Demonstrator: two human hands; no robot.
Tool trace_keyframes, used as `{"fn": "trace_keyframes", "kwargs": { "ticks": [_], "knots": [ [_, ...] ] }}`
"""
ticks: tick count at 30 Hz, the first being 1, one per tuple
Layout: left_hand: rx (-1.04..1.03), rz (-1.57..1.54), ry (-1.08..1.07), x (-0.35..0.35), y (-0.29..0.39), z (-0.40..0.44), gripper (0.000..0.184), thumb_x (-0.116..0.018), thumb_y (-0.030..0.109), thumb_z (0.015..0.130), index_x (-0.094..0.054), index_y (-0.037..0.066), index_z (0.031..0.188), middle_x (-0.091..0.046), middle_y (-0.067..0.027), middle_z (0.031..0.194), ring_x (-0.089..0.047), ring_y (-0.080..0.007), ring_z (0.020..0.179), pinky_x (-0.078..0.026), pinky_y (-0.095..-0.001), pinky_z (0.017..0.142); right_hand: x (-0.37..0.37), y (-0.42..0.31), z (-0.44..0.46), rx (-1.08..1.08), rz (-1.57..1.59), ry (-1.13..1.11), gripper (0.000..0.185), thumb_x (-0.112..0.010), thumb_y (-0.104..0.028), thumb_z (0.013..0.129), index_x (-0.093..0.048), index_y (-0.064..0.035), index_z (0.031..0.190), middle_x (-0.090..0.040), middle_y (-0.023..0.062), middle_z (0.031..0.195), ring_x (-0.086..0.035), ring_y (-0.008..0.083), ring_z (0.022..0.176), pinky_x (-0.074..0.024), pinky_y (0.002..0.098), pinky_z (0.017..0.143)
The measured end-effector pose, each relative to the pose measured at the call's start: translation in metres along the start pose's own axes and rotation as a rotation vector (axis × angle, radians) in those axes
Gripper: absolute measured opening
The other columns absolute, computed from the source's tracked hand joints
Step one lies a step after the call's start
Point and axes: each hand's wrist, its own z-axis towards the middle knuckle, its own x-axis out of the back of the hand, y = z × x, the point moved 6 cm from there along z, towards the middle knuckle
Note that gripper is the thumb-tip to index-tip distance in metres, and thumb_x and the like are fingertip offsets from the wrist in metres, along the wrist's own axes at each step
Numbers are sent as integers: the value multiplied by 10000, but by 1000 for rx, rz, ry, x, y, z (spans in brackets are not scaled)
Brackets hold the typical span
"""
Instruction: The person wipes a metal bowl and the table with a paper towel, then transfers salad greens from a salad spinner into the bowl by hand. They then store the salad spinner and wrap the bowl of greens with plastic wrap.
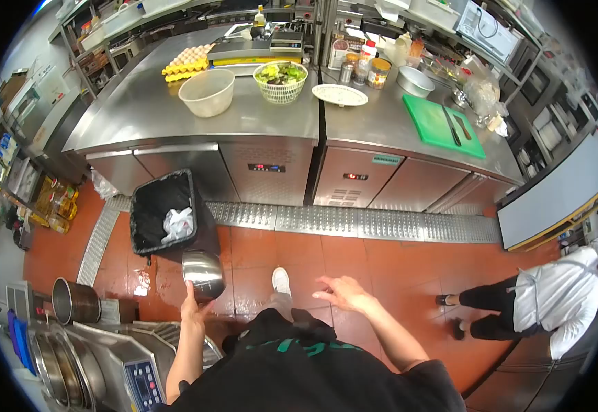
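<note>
My left hand point(194, 309) is closed around a stainless steel bowl point(205, 269), held on its side low at my left. The bowl is beside the near edge of a black-lined trash bin point(165, 250), where a crumpled white plastic bag point(177, 225) lies. What is inside the bowl cannot be seen. My right hand point(343, 294) hovers over the tiled floor with its fingers apart and nothing in them.
A steel counter point(141, 123) carries a white tub point(207, 93), a basket of salad leaves point(280, 82), an oval plate point(340, 95), an egg tray point(185, 67) and a green cutting board point(436, 130) with knives. Another person point(553, 295) stands at right. The floor point(144, 285) looks wet near the bin.
</note>
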Motion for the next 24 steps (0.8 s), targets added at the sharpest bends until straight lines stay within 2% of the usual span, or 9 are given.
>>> {"fn": "trace_keyframes", "kwargs": {
  "ticks": [3,5,7,9,13,18,22,23,24],
  "knots": [
    [-305,297,92,-47,47,23,568,-727,551,729,-620,65,1003,-622,-86,1042,-598,-259,846,-531,-395,717,68,21,54,-29,-93,-8,528,-526,-490,894,-518,-104,1255,-672,166,1017,-620,347,988,-475,437,869],
    [-797,963,271,-115,109,3,408,-819,383,661,-630,38,770,-630,-77,929,-583,-219,753,-504,-351,705,112,41,86,-59,-151,11,522,-532,-503,886,-562,-90,1204,-667,167,1034,-619,349,983,-476,429,864],
    [-1369,928,257,-201,152,-54,411,-863,230,531,-623,9,781,-588,-163,1062,-590,-300,866,-481,-370,740,156,62,117,-1,-156,120,558,-554,-522,862,-607,-31,1122,-666,202,955,-616,369,962,-482,448,819],
    [-1432,1000,237,-251,179,-57,438,-862,230,537,-595,3,800,-524,-201,1190,-526,-375,1062,-452,-409,858,202,73,143,-64,-14,145,504,-624,-434,846,-596,-35,1152,-666,187,995,-640,343,917,-489,411,803],
    [-1488,927,160,-327,214,-42,386,-861,204,553,-606,17,774,-513,-201,1243,-510,-374,1098,-424,-424,902,292,129,218,-110,263,164,493,-656,-348,847,-566,-14,1198,-676,149,963,-664,232,862,-515,357,721],
    [-1246,723,291,-357,206,21,303,-822,118,592,-631,2,796,-581,-95,898,-547,-229,789,-447,-335,711,488,211,316,-134,880,580,402,-596,-330,894,-551,-45,1174,-620,98,1068,-648,232,841,-518,366,628],
    [-1179,695,426,-363,200,46,310,-813,92,649,-513,13,658,-473,-17,718,-446,-130,669,-369,-269,606,670,277,419,94,1044,794,208,-549,-223,911,-549,-38,1006,-620,87,846,-644,232,817,-538,364,636],
    [-1191,699,433,-364,199,54,310,-813,92,649,-513,13,658,-473,-17,718,-446,-130,669,-369,-269,606,706,277,438,161,1298,977,166,-547,-161,887,-535,-14,963,-567,78,668,-616,236,656,-517,364,578],
    [-1163,610,445,-356,196,68,289,-801,90,682,-520,27,650,-481,6,679,-434,-105,627,-361,-251,578,745,280,452,282,1141,1004,134,-559,-127,878,-528,-17,948,-544,73,647,-605,237,617,-523,362,573]
  ]
}}
